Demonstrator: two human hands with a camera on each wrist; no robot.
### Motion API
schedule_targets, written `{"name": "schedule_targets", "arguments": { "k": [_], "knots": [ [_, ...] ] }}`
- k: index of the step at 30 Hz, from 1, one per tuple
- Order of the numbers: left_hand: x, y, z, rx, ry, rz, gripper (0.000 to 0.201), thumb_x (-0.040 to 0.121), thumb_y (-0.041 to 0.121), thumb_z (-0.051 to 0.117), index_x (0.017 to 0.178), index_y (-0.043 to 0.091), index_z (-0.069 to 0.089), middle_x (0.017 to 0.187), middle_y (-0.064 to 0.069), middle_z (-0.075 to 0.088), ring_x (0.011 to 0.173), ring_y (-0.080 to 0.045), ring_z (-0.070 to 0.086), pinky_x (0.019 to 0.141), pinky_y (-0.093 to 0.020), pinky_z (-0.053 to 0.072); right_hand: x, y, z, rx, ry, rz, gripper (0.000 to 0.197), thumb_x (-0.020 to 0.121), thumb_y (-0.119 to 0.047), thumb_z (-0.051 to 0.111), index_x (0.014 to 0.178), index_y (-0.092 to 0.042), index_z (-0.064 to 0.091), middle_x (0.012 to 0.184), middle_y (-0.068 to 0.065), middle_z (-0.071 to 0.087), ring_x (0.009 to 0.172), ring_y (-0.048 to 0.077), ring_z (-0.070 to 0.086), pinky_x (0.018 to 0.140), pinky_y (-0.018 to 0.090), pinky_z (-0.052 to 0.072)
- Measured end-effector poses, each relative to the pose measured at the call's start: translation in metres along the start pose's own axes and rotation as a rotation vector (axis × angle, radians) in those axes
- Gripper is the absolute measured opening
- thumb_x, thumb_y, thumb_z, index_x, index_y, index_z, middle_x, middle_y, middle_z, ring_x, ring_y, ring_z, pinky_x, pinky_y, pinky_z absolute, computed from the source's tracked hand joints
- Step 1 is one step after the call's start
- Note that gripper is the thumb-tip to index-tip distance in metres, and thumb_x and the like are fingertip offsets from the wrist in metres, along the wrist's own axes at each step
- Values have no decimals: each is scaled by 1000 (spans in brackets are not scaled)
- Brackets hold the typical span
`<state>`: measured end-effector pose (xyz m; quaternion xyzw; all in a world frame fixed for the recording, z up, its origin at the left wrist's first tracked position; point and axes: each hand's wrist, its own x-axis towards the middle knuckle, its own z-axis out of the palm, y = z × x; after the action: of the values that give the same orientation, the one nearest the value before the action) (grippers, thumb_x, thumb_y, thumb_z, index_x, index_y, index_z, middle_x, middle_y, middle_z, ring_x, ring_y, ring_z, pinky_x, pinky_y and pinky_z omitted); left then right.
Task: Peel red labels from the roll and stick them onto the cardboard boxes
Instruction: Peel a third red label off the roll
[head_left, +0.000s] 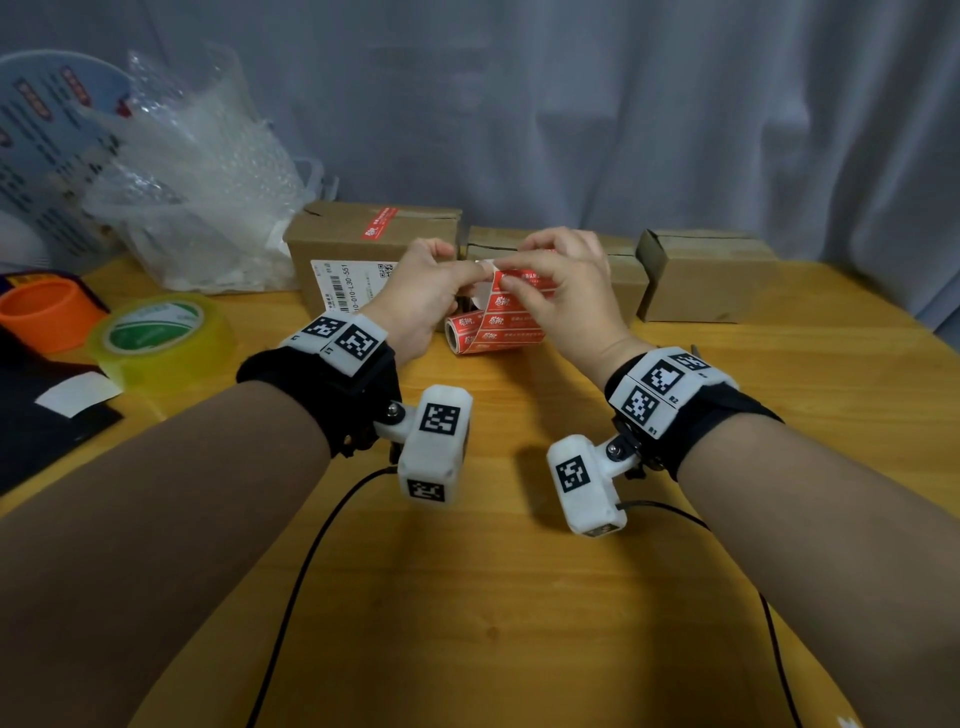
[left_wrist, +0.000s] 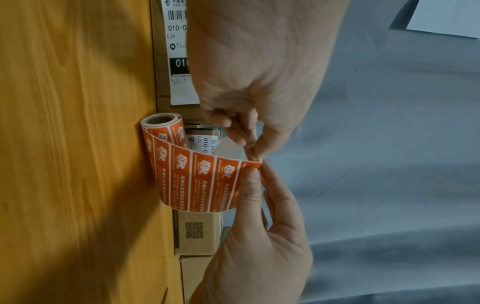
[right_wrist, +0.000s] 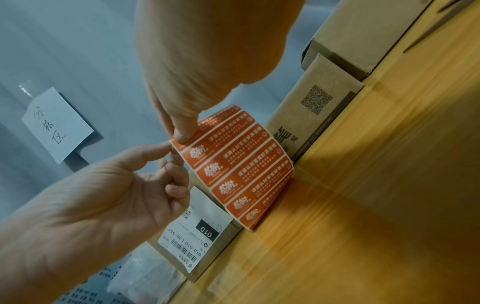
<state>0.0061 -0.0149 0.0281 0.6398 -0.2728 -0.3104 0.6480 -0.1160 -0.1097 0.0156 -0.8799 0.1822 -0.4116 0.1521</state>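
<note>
A roll of red labels (head_left: 466, 339) lies on the wooden table (head_left: 493, 613) in front of three cardboard boxes. Its strip (left_wrist: 202, 181) curls up to my hands. My left hand (head_left: 480, 270) pinches the white backing at the strip's free end. My right hand (head_left: 506, 280) pinches the corner of the end label, thumb on its red face (right_wrist: 184, 133). The left box (head_left: 332, 239) carries a red label (head_left: 379, 223) on top and a white shipping label in front. The middle box (head_left: 631, 275) is mostly hidden behind my hands. The right box (head_left: 706, 280) is bare.
Bubble wrap in a clear bag (head_left: 197, 182) stands at the back left. A yellow tape roll (head_left: 161, 338) and an orange ring (head_left: 49, 312) sit at the left edge. A grey curtain (head_left: 623, 104) hangs behind the boxes. Two black cables (head_left: 311, 545) trail across the near table.
</note>
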Motion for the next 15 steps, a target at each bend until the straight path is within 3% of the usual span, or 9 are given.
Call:
{"name": "schedule_targets", "arguments": {
  "k": [6,12,15],
  "knots": [
    [2,1,3,26,-15,6,40,79,10,69,105,15,40,78,-1,52,64,-10,47,52,-23,35,0,1,-1,-16,20,-80,23,84,-30,62,105,-29,70,107,2,62,109,25,47,97,36,30],
    [4,6,1,-72,-78,-98,27,83,0,59,81,20,41,66,0,49,52,-7,42,39,-17,31,6,7,-5,-110,17,-220,19,85,-29,59,99,-29,72,106,3,64,107,19,42,91,32,29],
    [4,10,-2,-115,-132,-167,26,85,1,57,72,19,44,60,2,51,49,-6,41,42,-16,30,13,8,-10,-163,1,-300,17,85,-29,60,96,-28,73,105,5,65,105,16,38,88,33,28]
  ]
}}
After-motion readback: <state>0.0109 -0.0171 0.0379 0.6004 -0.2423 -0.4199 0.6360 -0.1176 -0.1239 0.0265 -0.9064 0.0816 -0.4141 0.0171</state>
